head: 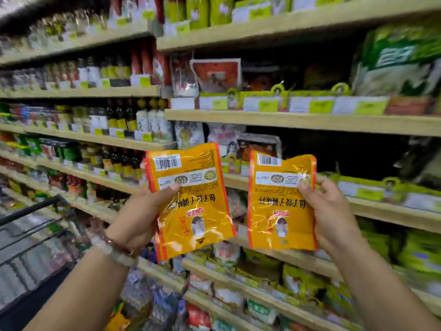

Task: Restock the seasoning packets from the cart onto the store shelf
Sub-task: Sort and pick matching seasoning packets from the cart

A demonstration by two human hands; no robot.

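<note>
While both arms reach up from the bottom of the head view, each hand holds one flat, glossy orange-yellow seasoning packet with red side edges, printed side toward the camera and upside down (the barcode sits at the top, the characters read inverted). The left hand grips the left orange-yellow packet along its left edge, thumb pressed across the front near the white strip of small pictures, the other fingers hidden behind. A pale beaded bracelet circles the left wrist. The right hand pinches the right orange-yellow packet along its right edge, thumb tip on the front near the same white strip, fingers curled behind. The two packets hang side by side, close but apart, the left one tilted slightly and the right one nearly upright; the hands themselves are well apart.

Behind and above both hands run the light wooden store shelves, stocked with blurred packets and lined with white and green price tags. Beyond the left hand, further shelves carry rows of dark sauce bottles. Below the left forearm, the black wire shopping cart shows its handle and frame, with colourful goods lying under the wrists, too blurred to identify.
</note>
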